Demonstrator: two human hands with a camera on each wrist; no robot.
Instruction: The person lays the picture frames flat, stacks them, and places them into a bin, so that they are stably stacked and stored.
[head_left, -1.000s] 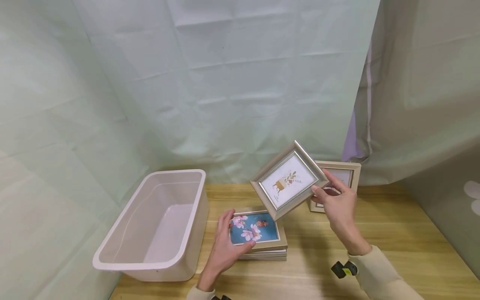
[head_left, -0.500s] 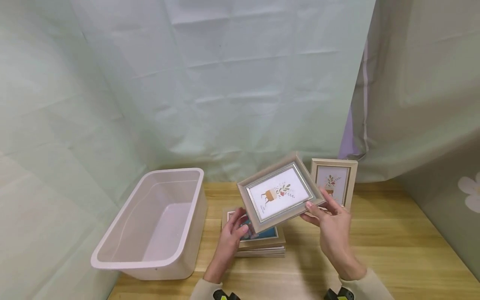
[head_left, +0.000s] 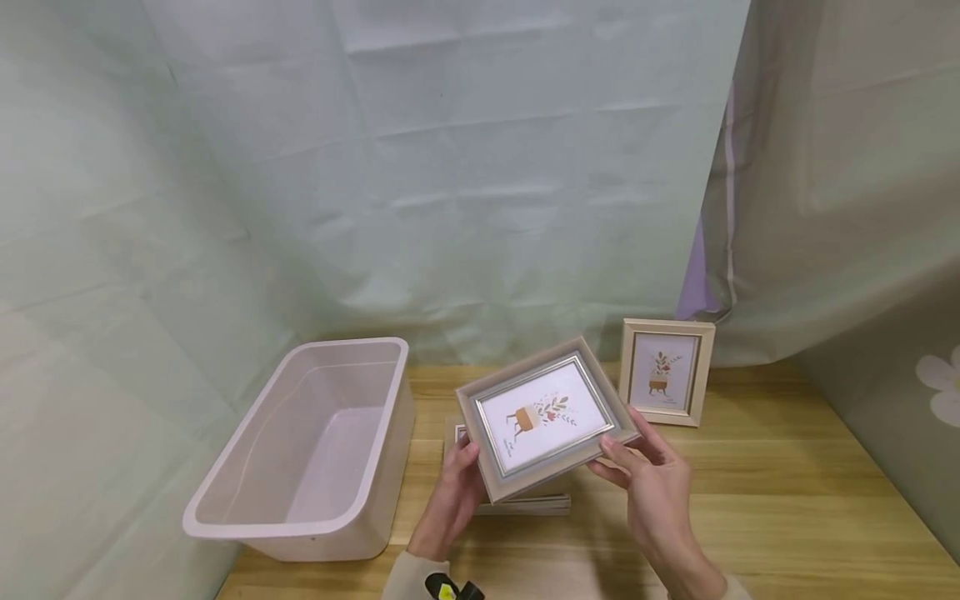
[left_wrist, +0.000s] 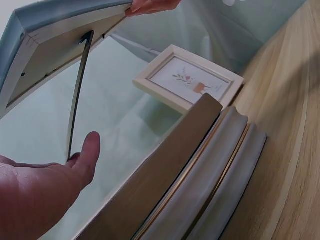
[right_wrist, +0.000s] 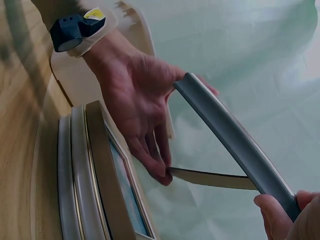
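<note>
Right hand [head_left: 656, 498] pinches a picture frame [head_left: 542, 417]; left hand [head_left: 452, 500], spread, touches its stand [right_wrist: 215, 179].
Just below the hands lie stacked frames [right_wrist: 84, 170].

The bench [head_left: 795, 483] is light, yellowish-brown wood with long streaky grain. At about ten o'clock on it stands a pale, open-topped bin [head_left: 390, 479]. At roughly three o'clock from the bin, just beside it, lies a flat stack of picture frames [head_left: 542, 505], three deep, only the lowest touching the wood. At two o'clock from the stack, well apart, an upright cream-bordered frame [head_left: 666, 375] stands directly on the surface
</note>
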